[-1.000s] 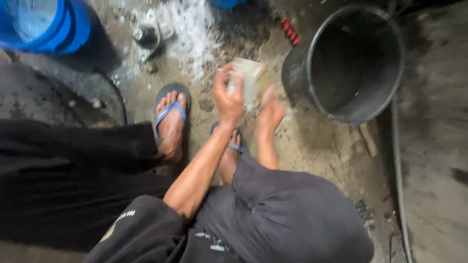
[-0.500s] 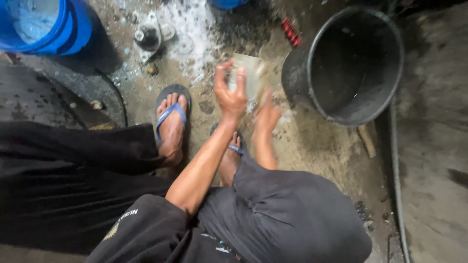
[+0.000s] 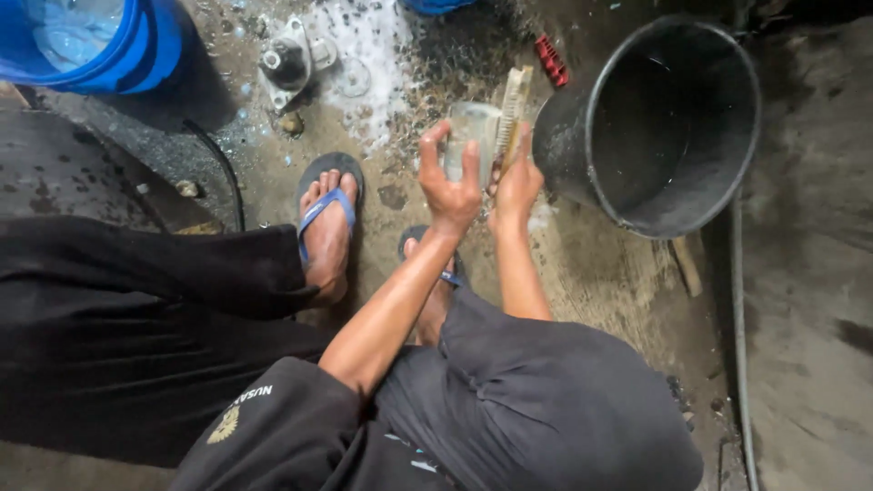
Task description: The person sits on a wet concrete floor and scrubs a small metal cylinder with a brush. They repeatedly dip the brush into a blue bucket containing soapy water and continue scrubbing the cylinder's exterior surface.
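Left hand [image 3: 450, 186], fingers wrapped around a clear plastic tumbler [image 3: 468, 136]; right hand [image 3: 516, 186], fingers gripping a pale bristled scrub brush [image 3: 512, 114], beside a black plastic bucket [image 3: 673, 118] on the wet floor [image 3: 600, 273].

The left hand [image 3: 452, 186] grips a clear glass [image 3: 468, 136]; the right hand [image 3: 516, 186] holds a brush [image 3: 513, 107] beside a black bucket [image 3: 582, 150].

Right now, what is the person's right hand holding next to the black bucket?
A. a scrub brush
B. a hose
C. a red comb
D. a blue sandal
A: the right hand grips a pale scrub brush beside the clear glass that the left hand holds, close to the tilted black bucket.
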